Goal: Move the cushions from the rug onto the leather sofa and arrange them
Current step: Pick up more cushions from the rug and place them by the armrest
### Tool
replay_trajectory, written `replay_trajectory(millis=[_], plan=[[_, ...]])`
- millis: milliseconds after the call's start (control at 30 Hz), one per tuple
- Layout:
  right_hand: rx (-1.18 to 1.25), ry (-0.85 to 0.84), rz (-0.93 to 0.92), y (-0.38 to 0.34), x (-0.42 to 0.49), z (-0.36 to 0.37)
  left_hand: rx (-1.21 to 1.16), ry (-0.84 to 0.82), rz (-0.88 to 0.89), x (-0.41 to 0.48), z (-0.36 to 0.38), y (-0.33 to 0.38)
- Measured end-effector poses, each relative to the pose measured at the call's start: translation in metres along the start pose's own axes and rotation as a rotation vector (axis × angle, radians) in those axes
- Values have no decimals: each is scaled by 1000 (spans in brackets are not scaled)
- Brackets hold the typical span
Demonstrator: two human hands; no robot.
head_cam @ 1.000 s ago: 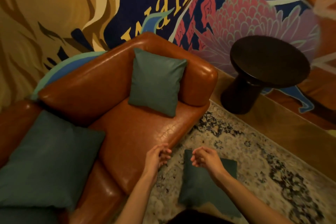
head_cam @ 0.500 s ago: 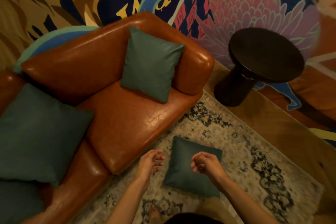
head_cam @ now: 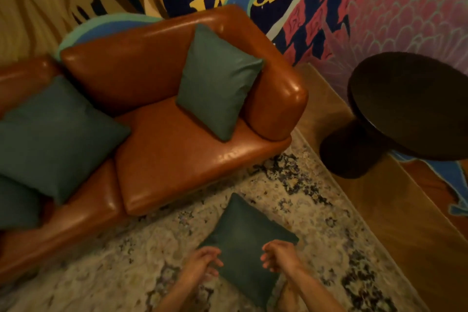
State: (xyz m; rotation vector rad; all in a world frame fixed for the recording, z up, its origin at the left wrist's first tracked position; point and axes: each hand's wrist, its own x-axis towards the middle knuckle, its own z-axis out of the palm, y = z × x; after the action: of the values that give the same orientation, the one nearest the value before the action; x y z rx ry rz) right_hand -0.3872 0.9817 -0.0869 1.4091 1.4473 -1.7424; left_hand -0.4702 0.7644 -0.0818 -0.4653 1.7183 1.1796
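Looking down from the head camera, a person is standing over a patterned rug (head_cam: 316, 213) in front of a brown leather sofa (head_cam: 177, 149). One dark green cushion (head_cam: 243, 238) is lying flat on the rug, just in front of the sofa's seat edge, turned like a diamond so that one corner is pointing toward the sofa and the opposite corner toward the person. Both bare hands are hovering low over its near half, one at each side corner: the left hand (head_cam: 202, 261) at the cushion's left edge, the right hand (head_cam: 278, 254) over its right part. Both sets of fingers are loosely curled and parted, gripping nothing; whether they are touching the fabric cannot be told. The cushion is lying between the hands and reaching away from them toward the sofa, and neither hand looks clearly nearer. Already on the sofa, a second cushion (head_cam: 217, 81) is leaning upright in the corner against the right armrest, and a larger cushion (head_cam: 55, 134) is resting to the left, overlapping another at the frame's edge. A dark round side table (head_cam: 410, 104) is standing well to the right, off the rug.
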Motion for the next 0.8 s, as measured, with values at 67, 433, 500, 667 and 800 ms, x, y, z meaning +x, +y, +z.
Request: replay_trajectory(millis=[67, 433, 500, 667, 800], plan=[[-33, -37, -9, 8, 14, -22, -57, 21, -31, 1, 28, -15], [-342, -45, 59, 83, 150, -82, 111, 123, -63, 120, 75, -91], [-347, -23, 72, 105, 197, -85, 150, 124, -36, 162, 82, -117], [-281, -10, 145, 161, 286, -83, 165, 119, -60, 248, 97, -166], [-199, 36, 232, 208, 332, -85, 178, 136, -79, 292, 109, -204]])
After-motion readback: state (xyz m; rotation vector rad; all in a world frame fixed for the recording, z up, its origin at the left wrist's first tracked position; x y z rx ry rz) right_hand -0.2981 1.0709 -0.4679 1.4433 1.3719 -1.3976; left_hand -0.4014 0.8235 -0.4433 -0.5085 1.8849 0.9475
